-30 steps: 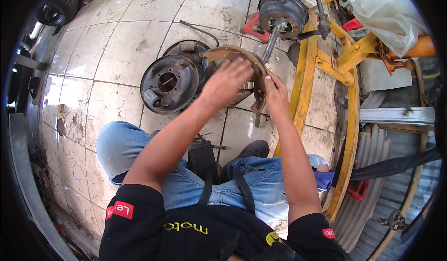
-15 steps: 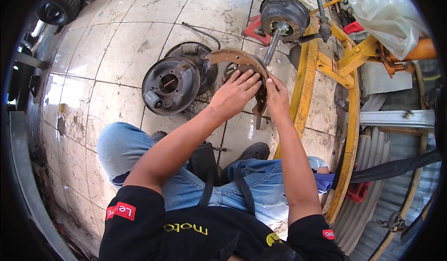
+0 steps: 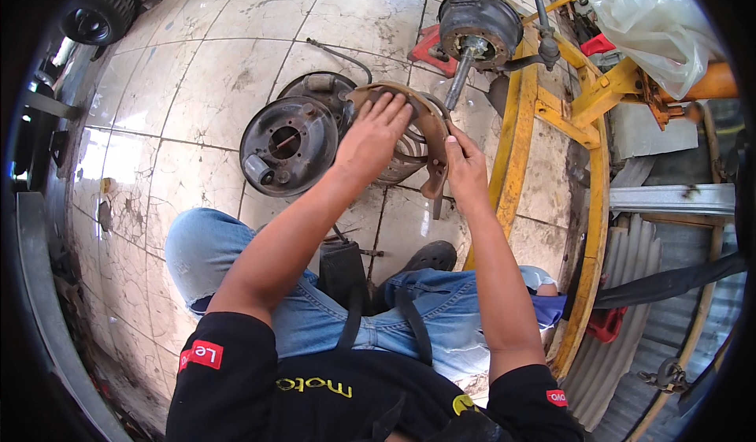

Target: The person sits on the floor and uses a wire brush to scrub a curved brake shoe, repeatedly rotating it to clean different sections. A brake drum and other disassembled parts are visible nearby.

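Note:
A curved brown brake shoe (image 3: 435,139) is held up over the tiled floor in front of me. My right hand (image 3: 466,170) grips its right side, thumb on the near face. With fingers laid flat, my left hand (image 3: 368,141) presses a dark brown piece that looks like sandpaper (image 3: 377,91) against the shoe's curved inner side near the upper left end. The fingers hide most of that piece. Below the shoe lies a coil spring (image 3: 403,166), partly covered by the left hand. Just left are two black round backing plates (image 3: 315,131), one overlapping the other.
An axle hub with a protruding shaft (image 3: 472,36) stands beyond the shoe, beside a red stand (image 3: 431,52). Close on the right runs a yellow metal frame (image 3: 512,154). A clear plastic bag (image 3: 646,24) hangs at upper right. A tyre (image 3: 98,13) is far left.
My left hand has slid left along the shoe with the sandpaper-like piece, uncovering the coil spring below. My right hand keeps its grip almost unmoved.

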The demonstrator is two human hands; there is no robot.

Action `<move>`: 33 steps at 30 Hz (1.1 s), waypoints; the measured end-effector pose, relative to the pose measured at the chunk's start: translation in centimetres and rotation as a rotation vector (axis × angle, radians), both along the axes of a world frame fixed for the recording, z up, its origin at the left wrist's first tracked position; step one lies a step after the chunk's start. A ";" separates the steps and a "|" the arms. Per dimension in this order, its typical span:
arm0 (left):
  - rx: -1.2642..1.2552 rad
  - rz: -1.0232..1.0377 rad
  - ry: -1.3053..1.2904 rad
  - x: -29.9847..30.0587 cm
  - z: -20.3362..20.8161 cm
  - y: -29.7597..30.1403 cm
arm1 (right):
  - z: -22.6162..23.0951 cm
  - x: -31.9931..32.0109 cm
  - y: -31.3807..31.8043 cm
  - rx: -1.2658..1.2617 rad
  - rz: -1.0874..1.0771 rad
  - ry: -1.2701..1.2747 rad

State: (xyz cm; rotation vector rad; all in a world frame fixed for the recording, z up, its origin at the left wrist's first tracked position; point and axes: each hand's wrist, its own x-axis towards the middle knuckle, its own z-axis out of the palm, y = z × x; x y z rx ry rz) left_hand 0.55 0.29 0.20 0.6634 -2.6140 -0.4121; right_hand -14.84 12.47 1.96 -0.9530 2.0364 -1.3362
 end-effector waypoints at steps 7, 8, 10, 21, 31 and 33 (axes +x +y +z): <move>-0.011 -0.030 0.065 0.0 -0.2 0.3 | 0.2 0.1 0.2 0.010 0.013 -0.011; -0.006 0.007 0.074 0.4 -0.6 -0.6 | 0.4 0.4 0.2 0.029 0.024 0.000; -0.003 -0.003 0.049 0.2 -0.1 -0.2 | 0.4 0.8 0.4 0.019 0.031 0.044; 0.020 -0.074 0.075 0.2 -0.2 0.4 | 0.6 0.9 0.5 0.001 0.048 0.031; 0.023 -0.134 0.067 -0.3 0.4 1.4 | 0.3 0.7 0.5 0.007 0.029 0.020; 0.030 -0.132 0.041 0.0 0.8 0.7 | 0.3 0.6 0.5 0.018 0.032 0.035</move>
